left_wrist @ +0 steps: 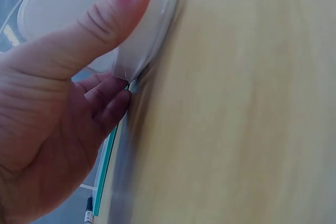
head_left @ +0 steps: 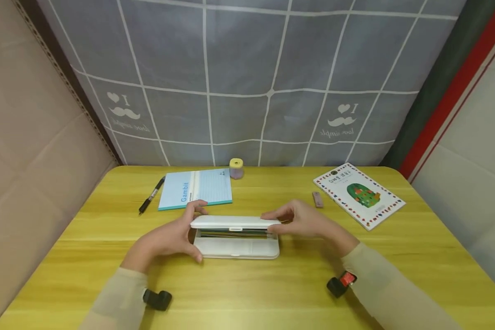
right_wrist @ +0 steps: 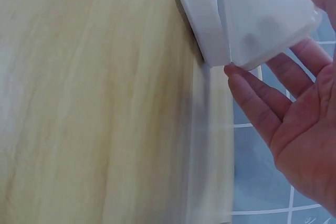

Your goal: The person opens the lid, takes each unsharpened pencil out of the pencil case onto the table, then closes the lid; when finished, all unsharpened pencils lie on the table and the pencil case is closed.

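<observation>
On yellow wood-grain table (head_left: 239,293), near Gambit notebook (head_left: 210,188): white pencil case (head_left: 237,247), lid (head_left: 227,222) partly raised, slender sticks (head_left: 233,234) inside. With left hand (head_left: 169,236), gripping case's left end between thumb and fingers. With right hand (head_left: 307,220), pinching lid's right end.

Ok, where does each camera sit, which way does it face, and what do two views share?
Head: worn on the head, facing forward and down at the case and table; left hand, right hand and both sleeves show.
Left wrist: worn there, facing along the left hand to the case's left end; only that hand shows.
Right wrist: worn there, facing along the right hand to the case's other end; only that hand shows.
Head and left wrist both show the pen and some of the notebook.
</observation>
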A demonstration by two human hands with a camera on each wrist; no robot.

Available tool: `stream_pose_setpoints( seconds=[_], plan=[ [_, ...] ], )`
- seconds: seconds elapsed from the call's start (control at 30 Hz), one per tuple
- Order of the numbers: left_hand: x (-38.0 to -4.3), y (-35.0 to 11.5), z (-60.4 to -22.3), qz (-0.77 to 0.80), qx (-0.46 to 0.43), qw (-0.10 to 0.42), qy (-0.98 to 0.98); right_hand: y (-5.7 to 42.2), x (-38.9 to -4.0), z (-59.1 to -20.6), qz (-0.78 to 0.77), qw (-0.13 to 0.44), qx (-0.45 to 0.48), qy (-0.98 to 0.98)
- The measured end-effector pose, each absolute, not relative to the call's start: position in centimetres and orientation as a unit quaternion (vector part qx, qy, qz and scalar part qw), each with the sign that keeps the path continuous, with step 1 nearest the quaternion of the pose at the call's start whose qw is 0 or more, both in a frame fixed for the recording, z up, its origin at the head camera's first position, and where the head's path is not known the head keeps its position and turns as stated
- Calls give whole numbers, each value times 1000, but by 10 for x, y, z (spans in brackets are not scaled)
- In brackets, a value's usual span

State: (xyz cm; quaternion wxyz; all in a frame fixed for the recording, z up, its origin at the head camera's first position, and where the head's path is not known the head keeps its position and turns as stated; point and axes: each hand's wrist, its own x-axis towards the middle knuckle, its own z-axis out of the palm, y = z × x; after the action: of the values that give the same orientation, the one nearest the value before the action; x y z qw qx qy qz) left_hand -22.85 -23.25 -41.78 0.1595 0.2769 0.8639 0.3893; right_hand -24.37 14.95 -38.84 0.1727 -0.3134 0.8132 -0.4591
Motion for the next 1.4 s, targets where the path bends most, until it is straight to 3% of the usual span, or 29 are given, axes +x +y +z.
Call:
stream_pose_setpoints(
  seconds=[0.17, 0.33, 0.5, 1.2, 1.3, 1.4],
  plan=[
    [-229, -232, -414, 404, 270, 173, 857, 146, -249, -388, -489, 158, -261, 817],
    [-229, -231, -414, 425, 271, 181, 844, 138, -257, -393, -558, 188, -137, 797],
    [-228, -232, -414, 410, 244, 184, 859, 131, -264, -400, -593, 181, -51, 783],
    [-231, -230, -413, 392, 225, 214, 866, 131, -273, -412, -618, 204, 31, 758],
    [-230, -229, -411, 386, 218, 219, 869, 133, -272, -410, -625, 184, 30, 758],
    [-230, -230, -410, 383, 216, 223, 870, 133, -269, -406, -615, 100, 5, 782]
  ],
)
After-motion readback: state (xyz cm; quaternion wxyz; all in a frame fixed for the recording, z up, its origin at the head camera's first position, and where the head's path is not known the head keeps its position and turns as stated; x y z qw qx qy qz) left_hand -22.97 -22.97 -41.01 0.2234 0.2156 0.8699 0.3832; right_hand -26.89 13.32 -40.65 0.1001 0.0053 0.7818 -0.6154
